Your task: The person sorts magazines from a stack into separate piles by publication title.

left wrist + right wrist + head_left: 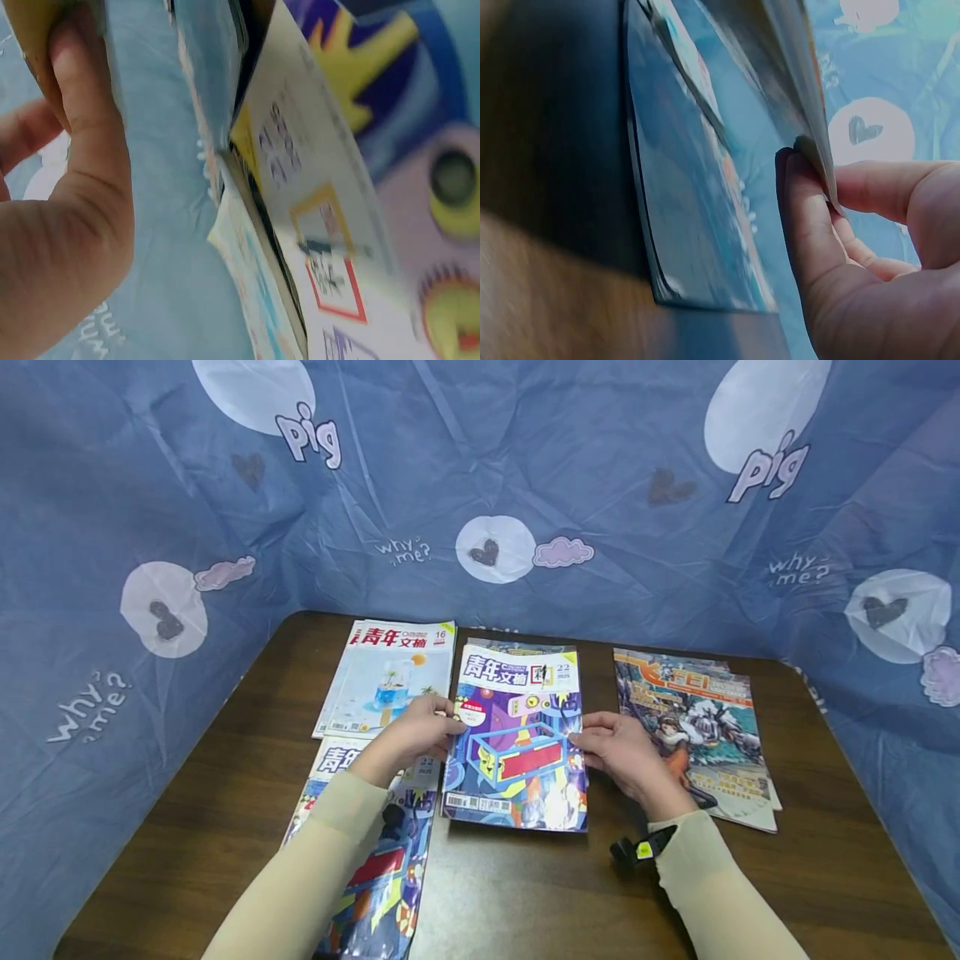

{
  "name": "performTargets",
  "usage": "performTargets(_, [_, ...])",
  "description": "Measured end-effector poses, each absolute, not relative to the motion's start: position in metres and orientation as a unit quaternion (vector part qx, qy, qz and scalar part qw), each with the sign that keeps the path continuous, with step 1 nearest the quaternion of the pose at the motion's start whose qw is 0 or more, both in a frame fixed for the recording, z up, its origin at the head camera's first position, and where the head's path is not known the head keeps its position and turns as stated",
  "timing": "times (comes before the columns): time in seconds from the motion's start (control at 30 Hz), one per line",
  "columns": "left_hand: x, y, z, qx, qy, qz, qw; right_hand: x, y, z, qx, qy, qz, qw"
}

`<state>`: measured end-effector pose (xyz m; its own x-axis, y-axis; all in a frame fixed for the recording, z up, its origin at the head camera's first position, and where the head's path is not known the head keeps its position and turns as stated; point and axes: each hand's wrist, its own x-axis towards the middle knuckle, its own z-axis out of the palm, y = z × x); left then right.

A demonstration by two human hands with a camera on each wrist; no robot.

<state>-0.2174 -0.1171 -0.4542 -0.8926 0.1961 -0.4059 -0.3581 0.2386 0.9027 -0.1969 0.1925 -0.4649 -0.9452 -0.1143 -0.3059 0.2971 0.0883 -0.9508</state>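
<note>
Both hands hold a purple magazine (517,718) with a white title band, raised over the middle of the table. My left hand (416,735) pinches its left edge; in the left wrist view the thumb (90,120) lies against the held edge. At the opposite edge, my right hand (622,752) grips it between thumb and fingers, and the right wrist view shows its pages (799,82) pinched there. Behind its top edge peeks another magazine with a grey-blue cover (517,647), mostly hidden.
White-covered magazines (382,677) overlap at the back left. Nearer, under the left forearm, lies another purple magazine (382,893). Comic-style magazines (712,727) overlap at the right. A blue patterned cloth (480,460) hangs around the dark wooden table (525,893).
</note>
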Motion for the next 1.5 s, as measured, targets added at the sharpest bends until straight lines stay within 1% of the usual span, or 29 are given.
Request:
performTargets(0.3, [-0.198, -0.147, -0.444, -0.058, 0.775, 0.589, 0.222, -0.178, 0.163, -0.463, 0.056, 0.696, -0.696, 0.165])
performTargets(0.47, [-0.193, -0.162, -0.445, -0.038, 0.787, 0.578, 0.212, -0.171, 0.150, -0.466, 0.057, 0.691, -0.703, 0.162])
performTargets(0.63, [-0.186, -0.176, -0.445, -0.023, 0.800, 0.560, 0.213, -0.164, 0.139, -0.468, 0.049, 0.687, -0.703, 0.179])
performTargets(0.87, [-0.173, -0.201, -0.442, 0.009, 0.780, 0.571, 0.254, -0.150, 0.121, -0.470, 0.023, 0.667, -0.714, 0.212])
performTargets(1.07, [-0.163, -0.225, -0.442, 0.042, 0.773, 0.564, 0.288, -0.136, 0.101, -0.480, 0.013, 0.643, -0.726, 0.245])
performTargets(1.33, [-0.146, -0.248, -0.437, 0.038, 0.782, 0.522, 0.339, -0.115, 0.075, -0.484, 0.006, 0.630, -0.728, 0.270])
performTargets(1.5, [-0.138, -0.256, -0.439, 0.035, 0.796, 0.491, 0.351, -0.101, 0.061, -0.487, 0.004, 0.618, -0.734, 0.284])
